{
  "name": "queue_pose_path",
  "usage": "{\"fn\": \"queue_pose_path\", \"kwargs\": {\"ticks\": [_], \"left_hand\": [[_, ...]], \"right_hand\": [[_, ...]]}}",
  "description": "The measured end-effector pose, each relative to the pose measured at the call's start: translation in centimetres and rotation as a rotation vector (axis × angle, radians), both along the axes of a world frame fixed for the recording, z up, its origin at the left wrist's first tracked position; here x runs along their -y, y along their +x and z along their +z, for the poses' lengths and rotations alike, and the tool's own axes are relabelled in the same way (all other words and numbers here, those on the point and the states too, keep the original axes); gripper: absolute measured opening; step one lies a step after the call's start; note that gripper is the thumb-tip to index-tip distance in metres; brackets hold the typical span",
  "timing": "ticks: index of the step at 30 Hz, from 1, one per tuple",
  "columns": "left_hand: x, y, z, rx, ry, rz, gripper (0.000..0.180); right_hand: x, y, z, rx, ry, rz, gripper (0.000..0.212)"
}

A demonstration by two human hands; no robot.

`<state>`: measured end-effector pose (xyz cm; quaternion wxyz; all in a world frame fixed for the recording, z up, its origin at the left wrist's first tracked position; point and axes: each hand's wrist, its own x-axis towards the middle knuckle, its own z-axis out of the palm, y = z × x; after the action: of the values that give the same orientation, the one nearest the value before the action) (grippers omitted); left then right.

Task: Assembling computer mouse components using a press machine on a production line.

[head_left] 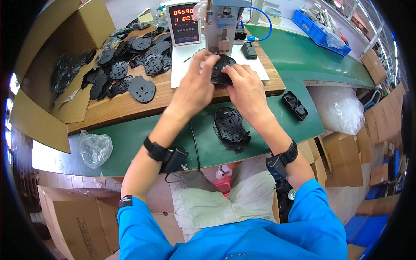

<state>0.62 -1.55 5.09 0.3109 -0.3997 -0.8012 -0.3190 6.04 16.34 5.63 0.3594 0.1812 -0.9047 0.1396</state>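
Observation:
A black moulded plastic shell [221, 71] lies on the white base of a small press, just under its metal head [223, 43]. My left hand [195, 82] is at the shell's left and far edge, fingers bent and closed against it. From the right, my right hand [247, 86] grips the near right part of the same shell with thumb and fingers. Both hands hide some of the shell's rim. Nearer to me, a second black shell with ribs and openings [229, 126] rests on the green tabletop. A small oblong black part [295, 105] sits farther right.
Black plates and shells [142, 89] are heaped on the wooden board at left, beside an open carton [39, 82]. A display box with red digits [184, 24] stands by the press. A clear bag [95, 148] lies front left; a blue crate [320, 32] stands far right.

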Motion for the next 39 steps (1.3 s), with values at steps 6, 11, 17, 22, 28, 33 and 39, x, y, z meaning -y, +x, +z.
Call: {"fn": "queue_pose_path", "kwargs": {"ticks": [6, 11, 17, 22, 28, 33, 39], "left_hand": [[12.6, -3.8, 0.3, 0.111, -0.454, 0.737, 0.072], [16.0, -4.1, -1.6, 0.435, -0.397, 0.824, 0.074], [15.0, -3.3, -0.7, 0.238, -0.179, 0.711, 0.057], [14.7, -3.2, 1.2, 0.231, 0.095, 0.59, 0.043], [12.5, -2.0, 2.6, 0.102, 0.293, 0.333, 0.044], [12.2, -1.5, 2.3, 0.265, 0.227, 0.336, 0.074], [12.1, -1.7, 1.5, 0.238, 0.062, 0.257, 0.061]], "right_hand": [[0.0, 0.1, 0.4, 0.019, 0.011, 0.025, 0.032], [0.3, -0.1, 0.5, 0.071, -0.026, 0.008, 0.034], [0.1, 0.3, 1.0, 0.085, -0.043, 0.007, 0.035], [0.3, 0.3, 1.1, 0.086, -0.004, 0.018, 0.036], [0.1, 0.3, 1.1, 0.084, -0.015, 0.017, 0.036], [0.1, 0.4, 1.2, 0.088, -0.025, 0.028, 0.035], [0.0, 0.4, 1.2, 0.135, -0.026, 0.009, 0.039]]}}
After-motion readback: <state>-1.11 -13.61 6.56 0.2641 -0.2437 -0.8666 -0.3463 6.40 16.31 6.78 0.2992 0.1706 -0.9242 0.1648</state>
